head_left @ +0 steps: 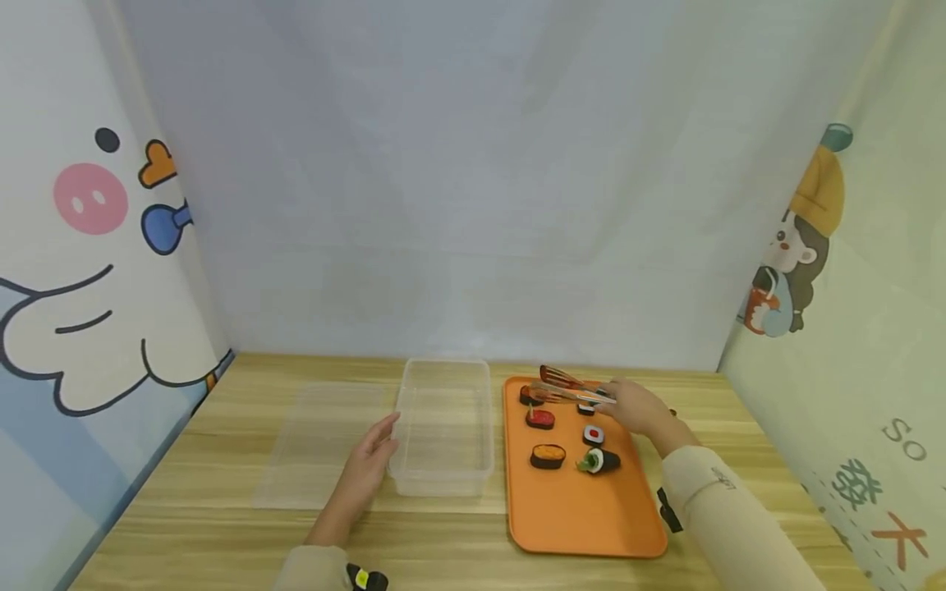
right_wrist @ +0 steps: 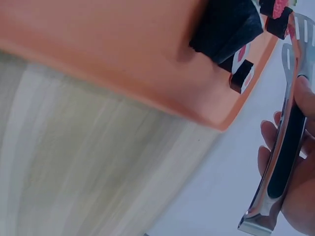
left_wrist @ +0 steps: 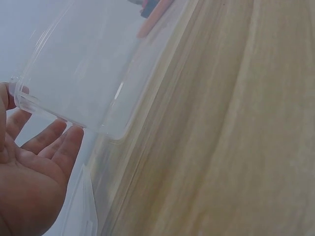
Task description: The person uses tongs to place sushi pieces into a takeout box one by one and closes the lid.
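My right hand (head_left: 639, 409) grips metal tongs (head_left: 563, 385) over the far end of an orange tray (head_left: 576, 513); in the right wrist view the fingers (right_wrist: 268, 142) curl round the tongs (right_wrist: 283, 157). The tong tips hang near a sushi piece (head_left: 529, 396) at the tray's far left. More sushi pieces (head_left: 548, 455) lie on the tray, among them a roll (head_left: 594, 434). My left hand (head_left: 367, 468) rests open against the left side of a clear plastic box (head_left: 446, 427); in the left wrist view the straight fingers (left_wrist: 61, 147) touch the box (left_wrist: 88, 69) rim.
A clear flat lid (head_left: 314, 443) lies on the wooden table (head_left: 222, 533) left of the box. Printed cartoon walls close in the table on the left, back and right. A small black object (head_left: 668, 510) lies by the tray's right edge.
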Available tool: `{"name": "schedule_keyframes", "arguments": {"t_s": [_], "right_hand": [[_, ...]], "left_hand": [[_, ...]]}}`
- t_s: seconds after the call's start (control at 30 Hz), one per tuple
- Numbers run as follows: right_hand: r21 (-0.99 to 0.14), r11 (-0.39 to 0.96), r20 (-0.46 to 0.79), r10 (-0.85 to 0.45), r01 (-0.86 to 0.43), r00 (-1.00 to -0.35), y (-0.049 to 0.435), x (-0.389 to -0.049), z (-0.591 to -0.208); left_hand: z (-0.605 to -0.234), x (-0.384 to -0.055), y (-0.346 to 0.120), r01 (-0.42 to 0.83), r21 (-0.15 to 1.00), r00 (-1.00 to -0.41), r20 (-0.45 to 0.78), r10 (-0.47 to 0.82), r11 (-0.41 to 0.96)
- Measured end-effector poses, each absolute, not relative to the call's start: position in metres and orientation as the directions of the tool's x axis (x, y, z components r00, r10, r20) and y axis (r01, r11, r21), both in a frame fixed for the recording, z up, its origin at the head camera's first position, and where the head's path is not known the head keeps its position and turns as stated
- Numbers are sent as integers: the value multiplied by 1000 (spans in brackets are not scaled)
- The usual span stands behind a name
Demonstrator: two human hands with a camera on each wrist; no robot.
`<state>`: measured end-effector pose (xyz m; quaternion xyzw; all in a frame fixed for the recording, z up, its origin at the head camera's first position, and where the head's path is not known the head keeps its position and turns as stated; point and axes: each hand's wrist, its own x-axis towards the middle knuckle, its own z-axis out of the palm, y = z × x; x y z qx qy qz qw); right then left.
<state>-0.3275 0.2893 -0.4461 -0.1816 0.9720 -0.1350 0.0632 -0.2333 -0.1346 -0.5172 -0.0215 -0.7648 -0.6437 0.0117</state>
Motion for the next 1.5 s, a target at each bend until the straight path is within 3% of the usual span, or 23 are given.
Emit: {"name": "schedule_keyframes", "arguments": {"t_s": [0.53,1.0,1.5], "right_hand": [[-163,953,-108,-273,-254,-956,267,-329,-446],[-201,921,-12,-344,-334,-939,266,-332,-427],[-149,903,36,-403,-403,-915,183,-330,-395]], "left_hand": [[-522,-236,-129,45,988,-999,46,-4,147],[-523,-234,-132,54,987,-998,57,-12,154],[-525,-236,-133,58,990,-998,59,-1,132]]}}
